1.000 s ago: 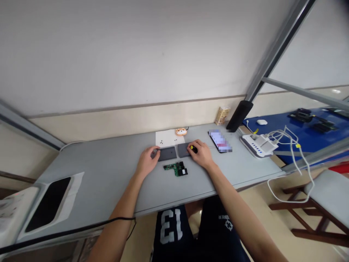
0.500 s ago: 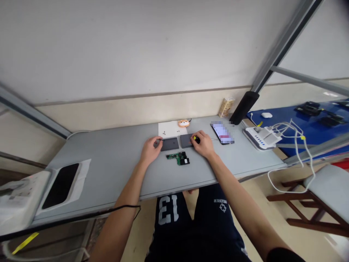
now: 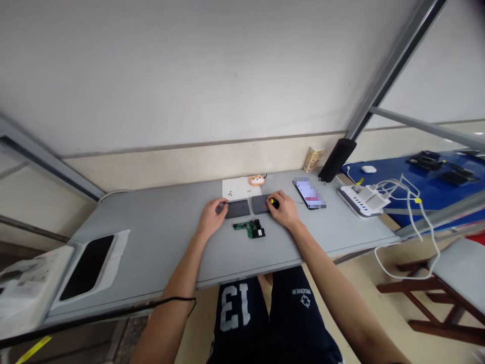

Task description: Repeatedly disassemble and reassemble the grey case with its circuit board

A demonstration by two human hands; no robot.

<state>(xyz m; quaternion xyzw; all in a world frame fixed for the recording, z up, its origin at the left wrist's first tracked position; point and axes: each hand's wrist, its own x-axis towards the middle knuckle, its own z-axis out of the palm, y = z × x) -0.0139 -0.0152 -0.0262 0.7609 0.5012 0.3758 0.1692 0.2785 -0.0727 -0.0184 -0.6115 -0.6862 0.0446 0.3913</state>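
Two flat dark grey panels lie side by side on the table. The thumb and fingers of my left hand (image 3: 212, 218) close on the left edge of the left panel (image 3: 238, 209). Curled over the right panel (image 3: 259, 203), my right hand (image 3: 285, 210) grips a screwdriver (image 3: 273, 202) with a yellow-and-black handle. Its thin shaft points right, past the hand. In front of the panels rests a green circuit board (image 3: 249, 228) with black connectors. Behind them, small black screws (image 3: 230, 193) sit in groups on a white sheet of paper (image 3: 238, 188).
An orange-and-white animal-face object (image 3: 256, 180) rests on the paper's back corner. To the right are a lit phone (image 3: 310, 193), a small carton (image 3: 312, 159), a black cylinder (image 3: 337, 160) and a power strip (image 3: 361, 200) with white cables. A dark-screened tablet (image 3: 87, 268) lies left.
The whole view has shifted slightly, so the table sits lower in it. Both hands keep their places at the panels, and the screwdriver is still in my right hand.
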